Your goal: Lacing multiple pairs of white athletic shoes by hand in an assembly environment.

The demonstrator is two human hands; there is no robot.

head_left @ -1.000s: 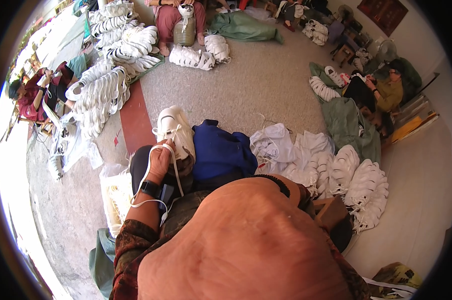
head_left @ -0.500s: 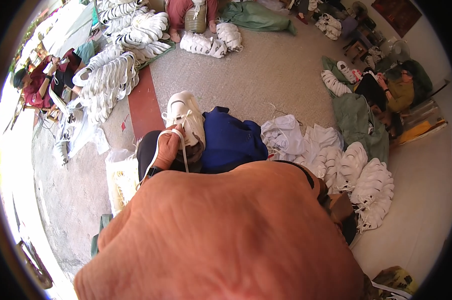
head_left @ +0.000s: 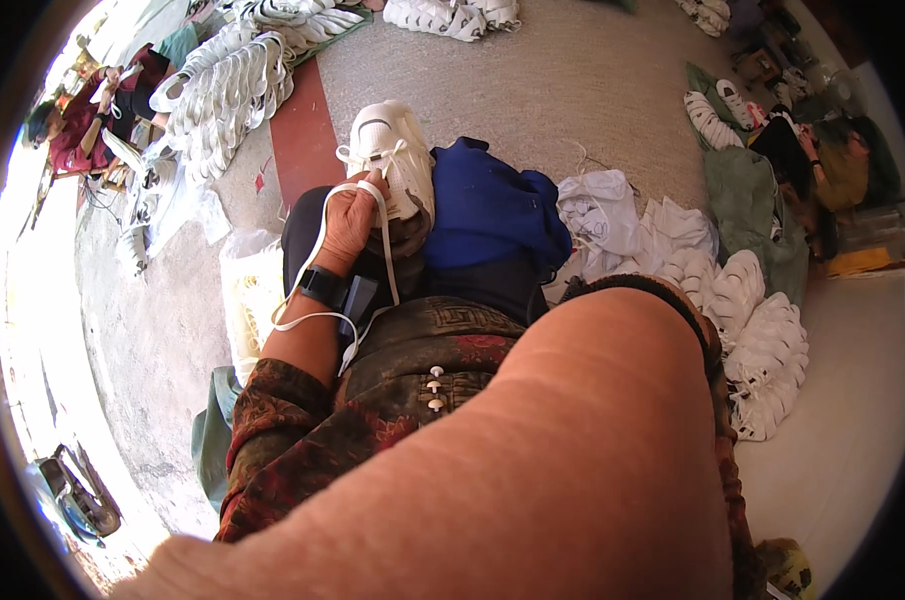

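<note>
A white lace-up shoe upper (head_left: 378,130) with a bow tied in its laces rests over my left knee, toe pointing away. My left hand (head_left: 351,222) is at its lacing, thumb and fingers pinched on a white shoelace (head_left: 320,245). The lace runs in long loops down past my wrist, which bears a dark watch (head_left: 323,287). A dark blue cloth (head_left: 488,215) lies beside the upper, over my other leg. My bent right forearm (head_left: 533,430) crosses very near the camera toward the lower left, and the right hand is out of the picture.
White shoe uppers are heaped at the far left (head_left: 228,100) and on the right (head_left: 768,350). White bags (head_left: 598,210) and a green sack (head_left: 758,205) lie on the right. One person (head_left: 83,130) sits at left, another (head_left: 843,165) at right. A clear bag (head_left: 248,290) stands by my left leg.
The view has tilted down toward my lap. My right forearm has shifted, uncovering my patterned top and left forearm. My left hand still pinches the lace at the upper.
</note>
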